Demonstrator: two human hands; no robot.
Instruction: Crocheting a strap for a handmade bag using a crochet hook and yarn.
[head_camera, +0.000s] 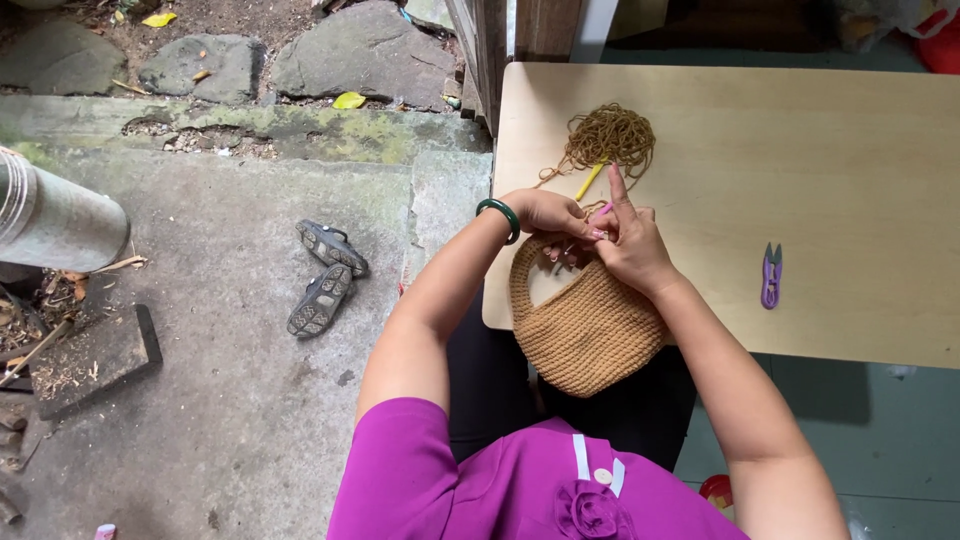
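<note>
- Both hands meet at the rim of a tan crocheted bag (590, 335): the left hand (550, 213) has its grip closed on the rim, the right hand (630, 240) pinches the yarn with its forefinger raised.
- Between the fingers a pink hook tip shows; its shaft is hidden, and the stitch being worked is too small to make out.
- The bag, ribbed and rounded, hangs off the tabletop (850, 170) edge over the lap.
- One loose yarn pile (610, 135), one yellow stick (589, 182), one pair of purple snips (771, 275), one green bangle (500, 215).
- Two sandals (325, 275) lie on the floor.
</note>
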